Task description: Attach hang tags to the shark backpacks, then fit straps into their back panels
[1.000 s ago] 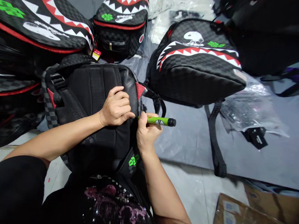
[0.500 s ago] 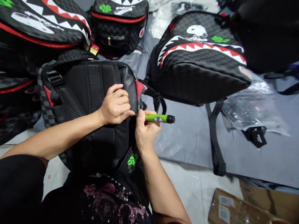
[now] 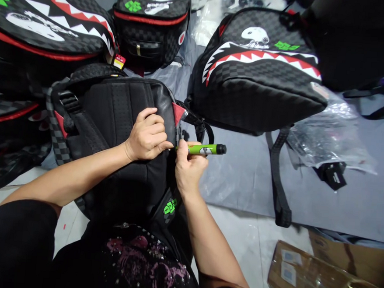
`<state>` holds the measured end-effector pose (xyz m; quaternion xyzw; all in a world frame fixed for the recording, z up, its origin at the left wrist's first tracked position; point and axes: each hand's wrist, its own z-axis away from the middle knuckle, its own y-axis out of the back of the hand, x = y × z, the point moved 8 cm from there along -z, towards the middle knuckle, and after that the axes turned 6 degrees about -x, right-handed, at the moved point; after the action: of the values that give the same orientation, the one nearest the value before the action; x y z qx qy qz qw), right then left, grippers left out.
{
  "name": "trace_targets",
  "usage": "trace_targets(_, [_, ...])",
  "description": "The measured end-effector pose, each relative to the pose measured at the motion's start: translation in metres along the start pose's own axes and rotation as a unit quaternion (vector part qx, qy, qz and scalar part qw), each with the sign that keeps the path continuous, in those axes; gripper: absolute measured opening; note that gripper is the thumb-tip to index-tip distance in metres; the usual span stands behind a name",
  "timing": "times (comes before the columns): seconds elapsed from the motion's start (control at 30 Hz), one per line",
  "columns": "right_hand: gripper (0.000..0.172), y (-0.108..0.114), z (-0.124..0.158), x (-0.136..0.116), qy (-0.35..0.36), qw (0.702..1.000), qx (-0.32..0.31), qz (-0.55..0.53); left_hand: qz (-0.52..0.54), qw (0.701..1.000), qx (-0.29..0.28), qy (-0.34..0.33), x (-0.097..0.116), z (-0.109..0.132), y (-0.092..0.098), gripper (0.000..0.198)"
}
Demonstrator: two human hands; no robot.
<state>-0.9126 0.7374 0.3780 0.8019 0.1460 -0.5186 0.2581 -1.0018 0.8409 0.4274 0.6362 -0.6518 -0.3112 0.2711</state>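
Note:
A black backpack (image 3: 118, 108) with checkered sides and red corner patches stands in front of me, its padded back panel facing up. My left hand (image 3: 149, 135) rests on that panel with fingers curled. Its thumb reaches the bag's right edge, and what lies under the fingers is hidden. My right hand (image 3: 190, 163) is closed around a green marker pen (image 3: 208, 149) at that same edge. The pen lies level, its black end pointing right, while its other end is hidden by my fingers near the left thumb.
Shark-mouth backpacks stand at upper left (image 3: 62, 21), upper middle (image 3: 147, 35) and upper right (image 3: 255, 87). A clear plastic bag (image 3: 330, 136) and a dangling strap (image 3: 278, 180) lie on the grey table cover (image 3: 345, 207). A cardboard box (image 3: 308, 266) sits on the floor at lower right.
The pen and my right hand have shifted very slightly, with the pen's black end a little higher. My left hand stays in place. The view has turned slightly.

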Motion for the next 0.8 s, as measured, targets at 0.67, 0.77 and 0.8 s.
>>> trace_targets(0.67, [0.032, -0.002, -0.002, 0.014, -0.032, 0.999, -0.016, -0.004, 0.003, 1.000, 0.000, -0.002, -0.003, -0.002, -0.004, 0.049])
trace_targets(0.77, [0.035, 0.002, -0.001, 0.016, -0.034, 0.999, -0.025, 0.017, 0.005, 1.000, -0.019, 0.012, -0.004, -0.002, -0.012, 0.049])
trace_targets(0.8, [0.036, 0.007, 0.000, 0.014, -0.031, 0.999, -0.014, 0.031, 0.003, 0.999, -0.035, 0.019, -0.002, -0.002, -0.014, 0.050])
